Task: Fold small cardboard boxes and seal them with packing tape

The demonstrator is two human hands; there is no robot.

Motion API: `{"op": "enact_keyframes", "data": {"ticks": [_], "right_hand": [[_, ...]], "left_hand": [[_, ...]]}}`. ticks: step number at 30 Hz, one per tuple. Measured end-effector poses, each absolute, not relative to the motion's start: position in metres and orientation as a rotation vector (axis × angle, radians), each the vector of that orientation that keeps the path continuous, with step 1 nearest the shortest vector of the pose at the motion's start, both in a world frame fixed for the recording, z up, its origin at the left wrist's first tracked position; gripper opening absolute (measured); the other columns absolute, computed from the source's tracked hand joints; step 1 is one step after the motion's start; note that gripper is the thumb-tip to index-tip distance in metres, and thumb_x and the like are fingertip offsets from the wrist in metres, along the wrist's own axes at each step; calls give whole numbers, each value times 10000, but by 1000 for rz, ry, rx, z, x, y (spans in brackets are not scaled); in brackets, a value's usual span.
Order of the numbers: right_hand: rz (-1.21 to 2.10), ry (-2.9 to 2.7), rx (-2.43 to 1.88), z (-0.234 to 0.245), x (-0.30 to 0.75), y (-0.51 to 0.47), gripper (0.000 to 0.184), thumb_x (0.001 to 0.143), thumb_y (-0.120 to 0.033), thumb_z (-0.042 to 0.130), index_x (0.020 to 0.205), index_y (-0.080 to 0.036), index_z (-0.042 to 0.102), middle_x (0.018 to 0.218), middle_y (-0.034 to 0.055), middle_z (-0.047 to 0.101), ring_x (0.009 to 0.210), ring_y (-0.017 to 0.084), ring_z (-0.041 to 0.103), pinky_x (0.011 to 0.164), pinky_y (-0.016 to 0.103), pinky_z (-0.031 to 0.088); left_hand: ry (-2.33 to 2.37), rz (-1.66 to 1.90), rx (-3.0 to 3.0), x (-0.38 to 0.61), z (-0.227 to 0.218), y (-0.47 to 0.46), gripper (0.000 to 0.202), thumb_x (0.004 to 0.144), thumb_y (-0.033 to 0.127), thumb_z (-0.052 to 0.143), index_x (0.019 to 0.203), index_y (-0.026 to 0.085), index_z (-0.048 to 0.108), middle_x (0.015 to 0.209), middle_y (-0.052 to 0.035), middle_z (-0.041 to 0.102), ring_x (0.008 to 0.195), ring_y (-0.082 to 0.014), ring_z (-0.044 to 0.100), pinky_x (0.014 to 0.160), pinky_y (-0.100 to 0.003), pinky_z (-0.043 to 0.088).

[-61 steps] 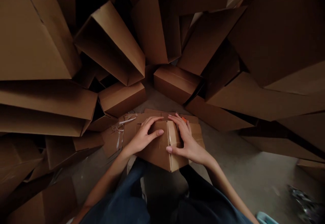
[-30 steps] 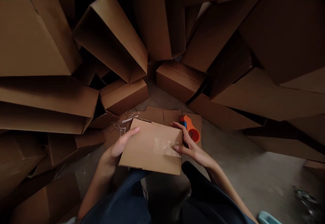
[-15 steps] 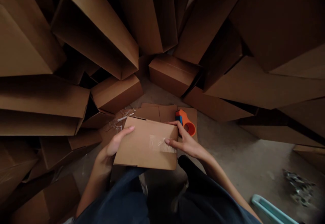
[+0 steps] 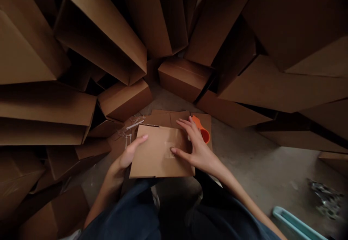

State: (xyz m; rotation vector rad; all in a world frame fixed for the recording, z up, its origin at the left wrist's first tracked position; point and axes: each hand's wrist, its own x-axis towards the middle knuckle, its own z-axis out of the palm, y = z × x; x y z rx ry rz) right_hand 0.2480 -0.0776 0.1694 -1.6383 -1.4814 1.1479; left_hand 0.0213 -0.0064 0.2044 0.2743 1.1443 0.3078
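Observation:
A closed brown cardboard box lies in front of me, held low over my lap, with a strip of clear tape on its top. My left hand grips its left edge, thumb on top. My right hand lies on the box's right part with its fingers spread, near the tape. Just past those fingers, an orange tape dispenser sits on a flattened cardboard sheet, partly hidden by my right hand.
Large cardboard boxes are piled all around the concrete floor. Scraps of tape lie left of the sheet. At lower right are crumpled shiny plastic and a pale teal object. My dark-clothed legs are below.
My right hand has moved from the box's right edge onto its top, fingers spread, now covering most of the dispenser. The box sits slightly lower in view.

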Motion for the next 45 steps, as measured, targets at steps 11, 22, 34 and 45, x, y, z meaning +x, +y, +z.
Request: {"op": "enact_keyframes", "data": {"ticks": [11,22,34,45], "right_hand": [[1309,-1359,-1713,167,256,-86,1028,808,-528,608,1553,-359,-80,1652,8,-140,1498,307,-182,1169,667,-18],[1170,-1421,-1610,189,255,-84,1117,784,-427,694,1542,-375,-124,1659,0,-76,1522,285,-62,1215,598,44],[1196,-1337,-1671,188,249,-80,1154,770,-452,708,1541,-360,-146,1663,41,-9,1522,302,-32,1209,607,66],[1066,-1331,-1656,184,243,-82,1164,783,-535,697,1535,-356,-173,1663,52,-18,1521,320,24,1204,621,114]], "left_hand": [[1040,574,307,35,187,-31,460,783,415,708,1138,122,696,996,-117,768,1052,-350,686,939,-416,533],[991,753,307,25,193,-53,378,760,410,707,1067,190,711,985,-68,769,1127,-350,652,963,-414,523],[991,692,320,33,198,-52,542,767,492,668,1194,159,640,1081,-99,739,1122,-367,640,942,-437,524],[1046,662,331,33,204,-56,639,673,571,731,1189,204,646,1112,-92,741,1187,-412,598,969,-479,522]]}}
